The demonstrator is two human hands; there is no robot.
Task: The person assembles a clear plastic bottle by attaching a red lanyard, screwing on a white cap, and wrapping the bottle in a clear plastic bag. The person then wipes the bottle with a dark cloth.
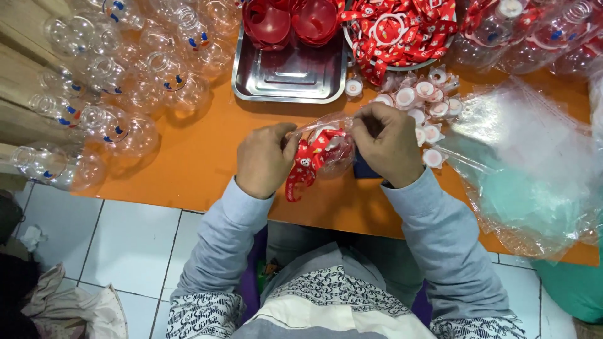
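1. A clear round plastic bottle (330,147) lies between both hands above the near edge of the orange worktop (188,169), long axis running left to right.
2. Its red printed strap (304,169) dangles toward the near side.
3. The left hand (264,160) has a clenched grip on the strap end; the right hand (389,147) pinches the bottle's crinkly clear wrap.
4. Farther off sit white caps (424,103) and a shiny steel tray (289,78).
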